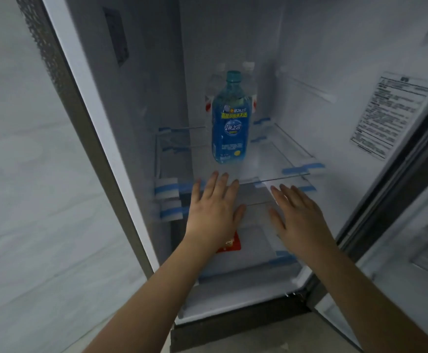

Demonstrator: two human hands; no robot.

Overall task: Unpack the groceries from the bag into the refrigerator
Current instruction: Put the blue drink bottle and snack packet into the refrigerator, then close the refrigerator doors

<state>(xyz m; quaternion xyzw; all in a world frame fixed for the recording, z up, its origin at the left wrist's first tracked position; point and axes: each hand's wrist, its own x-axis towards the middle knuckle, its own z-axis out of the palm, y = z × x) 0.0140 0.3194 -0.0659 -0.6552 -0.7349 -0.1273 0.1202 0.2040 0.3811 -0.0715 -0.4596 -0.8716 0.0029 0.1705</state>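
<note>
Place: a home kitchen corner, by the look of it.
Appliance: an open upright refrigerator (233, 59) with glass shelves (284, 159) still held by blue tape strips (302, 169).
Door: a printed information label (391, 113) stuck inside it.
Contents: a blue drink bottle (230, 118) on a shelf.
Surroundings: pale wall (16, 174) at left, grey floor (258, 337) below.

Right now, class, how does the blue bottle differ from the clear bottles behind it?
The blue bottle is tinted blue with a blue-and-yellow label; the clear bottles are colourless with red-and-white labels. The blue bottle stands in front, fully seen; the clear bottles are partly hidden. All stand upright on one shelf.
</note>
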